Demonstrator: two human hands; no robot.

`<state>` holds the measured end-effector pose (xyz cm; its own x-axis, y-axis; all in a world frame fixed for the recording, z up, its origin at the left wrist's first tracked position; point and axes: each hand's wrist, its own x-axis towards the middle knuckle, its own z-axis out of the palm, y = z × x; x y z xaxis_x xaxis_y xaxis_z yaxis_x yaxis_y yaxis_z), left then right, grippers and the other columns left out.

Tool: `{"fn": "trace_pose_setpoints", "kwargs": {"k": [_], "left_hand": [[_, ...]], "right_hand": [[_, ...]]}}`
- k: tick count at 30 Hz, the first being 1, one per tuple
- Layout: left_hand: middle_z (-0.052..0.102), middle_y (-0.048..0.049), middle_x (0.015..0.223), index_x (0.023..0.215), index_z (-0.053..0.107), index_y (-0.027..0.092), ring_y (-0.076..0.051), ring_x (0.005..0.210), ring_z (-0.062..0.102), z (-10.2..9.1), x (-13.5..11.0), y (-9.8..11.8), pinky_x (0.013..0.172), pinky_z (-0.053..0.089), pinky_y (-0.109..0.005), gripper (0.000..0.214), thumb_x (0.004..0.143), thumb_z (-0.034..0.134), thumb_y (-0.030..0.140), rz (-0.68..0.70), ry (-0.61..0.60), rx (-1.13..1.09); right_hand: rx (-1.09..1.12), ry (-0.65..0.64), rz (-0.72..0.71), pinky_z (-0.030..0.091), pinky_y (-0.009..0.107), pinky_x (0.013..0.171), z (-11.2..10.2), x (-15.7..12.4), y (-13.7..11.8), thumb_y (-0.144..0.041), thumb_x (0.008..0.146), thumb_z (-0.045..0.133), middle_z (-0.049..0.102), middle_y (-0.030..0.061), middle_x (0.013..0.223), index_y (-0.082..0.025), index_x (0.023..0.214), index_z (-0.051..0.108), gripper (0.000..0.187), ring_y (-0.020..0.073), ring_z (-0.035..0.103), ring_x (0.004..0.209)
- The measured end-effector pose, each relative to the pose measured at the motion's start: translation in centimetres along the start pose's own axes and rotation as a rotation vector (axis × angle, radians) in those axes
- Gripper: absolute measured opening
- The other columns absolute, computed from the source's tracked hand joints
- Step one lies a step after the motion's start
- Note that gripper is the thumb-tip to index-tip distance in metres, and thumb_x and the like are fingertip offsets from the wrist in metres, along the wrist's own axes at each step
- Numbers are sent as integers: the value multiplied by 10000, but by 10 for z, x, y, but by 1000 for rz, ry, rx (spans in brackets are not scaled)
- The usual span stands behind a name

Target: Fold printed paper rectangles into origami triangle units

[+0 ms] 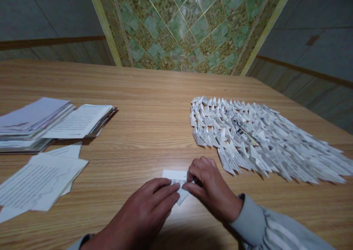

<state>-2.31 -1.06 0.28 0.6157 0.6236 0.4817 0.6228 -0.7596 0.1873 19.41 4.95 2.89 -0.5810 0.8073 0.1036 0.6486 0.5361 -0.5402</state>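
A small folded piece of printed paper (176, 180) lies on the wooden table (154, 132) near the front edge. My left hand (146, 213) presses its fingers flat on the paper's left part. My right hand (209, 187) has its fingers curled and pinches the paper's right side. Most of the paper is hidden under both hands. Just beyond my right hand lies a big spread of several folded paper pieces (256, 139) packed in overlapping rows.
At the left stand stacks of printed sheets and opened booklets (52, 123). Loose printed pages (38, 183) lie nearer the front left. A green patterned floor (187, 25) shows beyond the table's far edge.
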Motion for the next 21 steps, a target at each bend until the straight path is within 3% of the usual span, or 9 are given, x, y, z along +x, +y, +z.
{"fn": "trace_pose_setpoints", "kwargs": {"k": [3,9,14,21], "left_hand": [[738,-93,1162,1171,650,145,-263,1045,641,-1,1,1,836,600,-398,302,953,465,51,-18,-22,3],[736,-99,1161,1223,656,221,-267,986,669,-4,4,0,757,606,-411,343,993,426,111,92,-41,91],[736,-96,1176,1227,647,165,-253,1043,657,-4,2,-1,831,604,-408,357,977,416,59,42,-55,49],[750,-94,1167,1207,659,141,-262,1008,684,-4,4,-1,786,625,-411,346,1002,386,87,67,-24,62]], "right_hand": [[9,16,-4,286,326,774,2,0,1,-205,824,793,583,-20,817,-190,767,585,217,186,500,860],[14,13,3,287,327,780,2,0,-1,-197,828,788,572,-20,814,-183,759,581,219,184,495,862],[17,4,5,290,333,782,0,-2,-2,-207,842,774,570,-15,820,-183,789,593,190,187,492,860],[47,-1,39,286,336,787,1,-2,-1,-213,827,793,581,-10,836,-187,794,609,189,199,490,891]]}}
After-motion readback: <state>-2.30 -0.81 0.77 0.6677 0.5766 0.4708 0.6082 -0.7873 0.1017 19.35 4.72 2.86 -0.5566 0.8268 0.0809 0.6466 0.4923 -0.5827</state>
